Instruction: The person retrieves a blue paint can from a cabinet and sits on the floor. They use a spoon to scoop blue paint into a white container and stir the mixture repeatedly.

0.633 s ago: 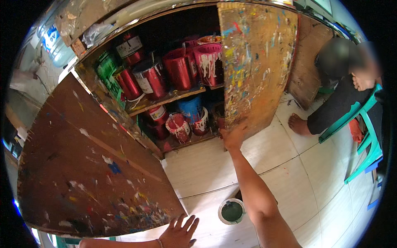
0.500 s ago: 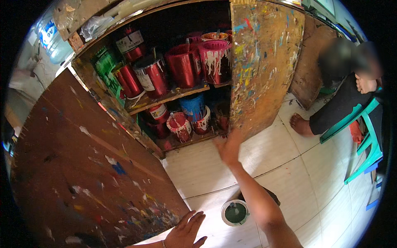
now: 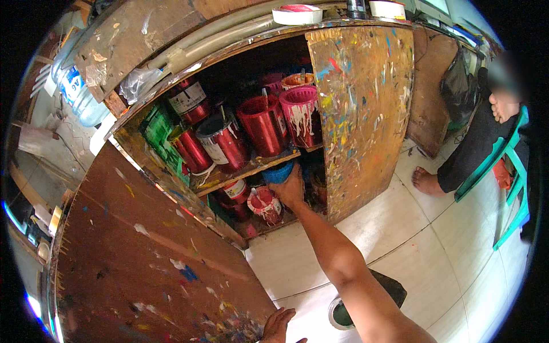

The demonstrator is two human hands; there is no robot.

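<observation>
My right hand (image 3: 287, 186) reaches into the lower shelf of the paint-stained cabinet and grips a blue can (image 3: 278, 170). Beside it is a drip-covered red pot (image 3: 264, 207); on the shelf (image 3: 246, 171) above stand several red cans (image 3: 264, 128) and a pink-rimmed, dripped can (image 3: 303, 123). My left hand (image 3: 276, 324) is low in the picture, open and empty, by the lowered-looking brown door (image 3: 148, 246). On the floor, partly hidden behind my right forearm, is a pot of dark green paint (image 3: 338, 313) with a dark flat object (image 3: 389, 286) beside it.
The other cabinet door (image 3: 360, 114) stands at right, paint-spattered. A person in dark trousers (image 3: 469, 160) sits on a teal plastic chair (image 3: 512, 188), one bare foot (image 3: 426, 182) on the tiles. A water bottle (image 3: 80, 91) is at upper left; rolls (image 3: 297, 14) lie on the cabinet top.
My right hand has moved from the right door's lower edge into the lower shelf and now holds the blue can. My left hand is lower in view, and the view has shifted.
</observation>
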